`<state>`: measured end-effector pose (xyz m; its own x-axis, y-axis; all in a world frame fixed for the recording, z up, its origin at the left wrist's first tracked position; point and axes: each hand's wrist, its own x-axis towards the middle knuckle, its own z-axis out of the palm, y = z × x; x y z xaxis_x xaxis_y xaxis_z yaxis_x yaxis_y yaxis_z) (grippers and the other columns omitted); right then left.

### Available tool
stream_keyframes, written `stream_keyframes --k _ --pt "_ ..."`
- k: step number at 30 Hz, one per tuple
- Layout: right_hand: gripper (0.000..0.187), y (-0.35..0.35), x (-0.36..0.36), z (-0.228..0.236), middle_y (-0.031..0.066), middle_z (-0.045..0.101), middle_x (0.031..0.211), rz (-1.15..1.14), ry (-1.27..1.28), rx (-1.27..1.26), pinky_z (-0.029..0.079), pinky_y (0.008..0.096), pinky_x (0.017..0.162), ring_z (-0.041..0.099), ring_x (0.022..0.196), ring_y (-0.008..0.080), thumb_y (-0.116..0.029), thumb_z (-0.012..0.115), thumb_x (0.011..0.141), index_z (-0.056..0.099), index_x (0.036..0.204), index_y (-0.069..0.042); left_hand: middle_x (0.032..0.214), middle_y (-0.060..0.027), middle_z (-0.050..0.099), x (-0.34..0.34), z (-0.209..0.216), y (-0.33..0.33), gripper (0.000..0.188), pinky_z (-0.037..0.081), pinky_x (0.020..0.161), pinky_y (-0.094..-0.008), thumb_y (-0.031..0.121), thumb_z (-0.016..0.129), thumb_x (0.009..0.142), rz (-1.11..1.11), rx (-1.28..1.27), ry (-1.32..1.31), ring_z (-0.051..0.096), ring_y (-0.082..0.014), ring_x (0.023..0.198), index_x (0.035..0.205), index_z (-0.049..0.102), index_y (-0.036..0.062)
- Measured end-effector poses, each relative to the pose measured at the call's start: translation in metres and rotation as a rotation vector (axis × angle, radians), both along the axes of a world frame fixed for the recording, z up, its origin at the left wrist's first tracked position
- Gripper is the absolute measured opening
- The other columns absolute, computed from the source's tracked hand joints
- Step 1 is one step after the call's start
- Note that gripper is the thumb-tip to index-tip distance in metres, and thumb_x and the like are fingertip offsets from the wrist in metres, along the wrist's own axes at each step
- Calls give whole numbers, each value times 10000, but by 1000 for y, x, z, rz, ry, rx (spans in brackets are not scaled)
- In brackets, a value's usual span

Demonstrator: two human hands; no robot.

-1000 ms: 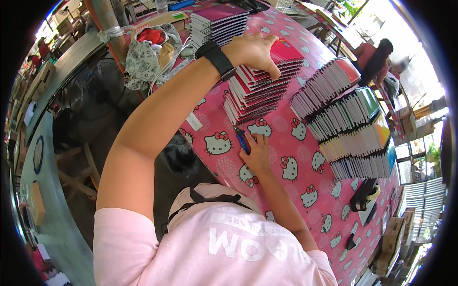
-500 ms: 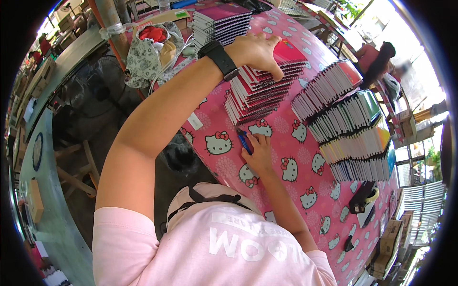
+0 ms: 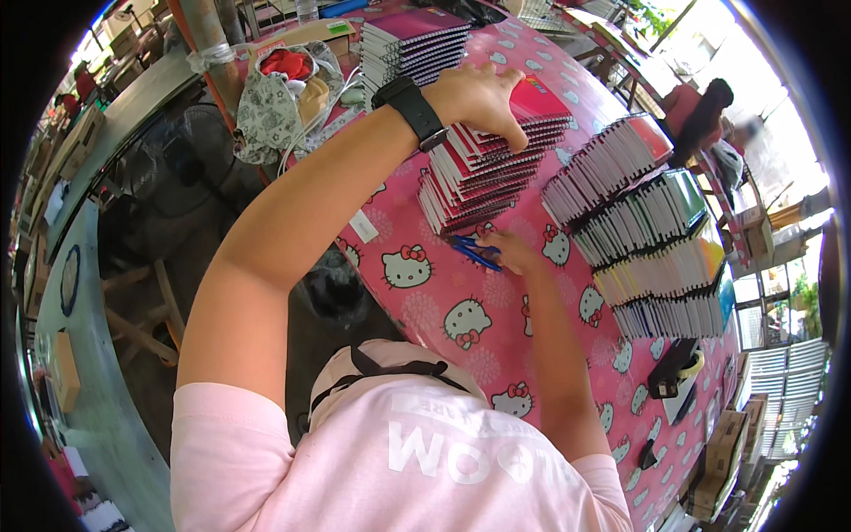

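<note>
A fanned stack of red spiral notebooks [image 3: 461, 177] lies on the pink patterned tablecloth in front of me. My left hand [image 3: 479, 99], below a black wristwatch [image 3: 408, 108], rests over the top of the stack with its fingers spread. In my right hand [image 3: 512, 252] is a pair of blue-handled pliers [image 3: 476, 252]. Their handles stand apart, and the dark jaws are at the near end of the stack by the wire spines. Whether the jaws touch a wire is too small to tell.
Purple spiral notebooks [image 3: 412, 49] are stacked behind. Rows of red, green, yellow and blue notebooks [image 3: 638, 213] stand at the right, with a black tape dispenser [image 3: 675, 368] nearer. A patterned drawstring bag [image 3: 279, 106] sits at the table's left edge. Another person [image 3: 696, 115] is far right.
My right hand has swung to the right and turned, and the pliers' handles have spread apart and tilted with it. My left hand stays on the red notebooks.
</note>
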<state>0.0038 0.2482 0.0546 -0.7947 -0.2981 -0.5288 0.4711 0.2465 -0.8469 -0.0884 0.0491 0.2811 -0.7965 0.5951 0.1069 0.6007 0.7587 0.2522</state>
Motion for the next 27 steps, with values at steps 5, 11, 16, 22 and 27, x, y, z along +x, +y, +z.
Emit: stream_keyframes --k 5,11,16,22,27 --pt "397 3 -15 6 177 652 895 13 -139 -128 514 343 542 637 710 233 -248 587 827 562 1049 80 1398 -168 381 -4 -2 -3 1099 392 985 -435 564 707 533 37 -9 -6 408 -325 1261 1441 254 140" --pt "461 -32 24 11 113 617 1014 153 400 444 505 384 726 573 908 272 -278 669 732 583 1128 -57 1427 -187 337 -13 -9 -2 1156 366 1011 -446 669 702 509 3 50 39 382 -340 1282 1435 264 135" --pt "545 -48 79 -7 140 543 1091 78 892 788 426 456 885 454 1046 345 -239 698 643 578 1164 -130 1352 -182 423 -22 -3 -15 905 333 1034 -370 636 587 765 -196 751 159 419 -272 1248 1379 328 23" --pt "537 -11 108 -14 166 542 1104 -213 1007 981 406 430 929 480 1039 355 -213 703 685 545 1180 -75 1240 -120 522 12 -83 -62 434 366 997 -312 289 431 965 -220 1493 -158 476 -195 1170 1276 473 -11" --pt "513 -33 72 -32 93 554 1168 -674 492 -37 439 349 873 541 1007 217 -319 616 854 474 1274 -61 1188 -119 564 5 -229 -53 452 353 999 -312 305 482 928 130 1525 -320 502 -194 1128 1250 498 -11"
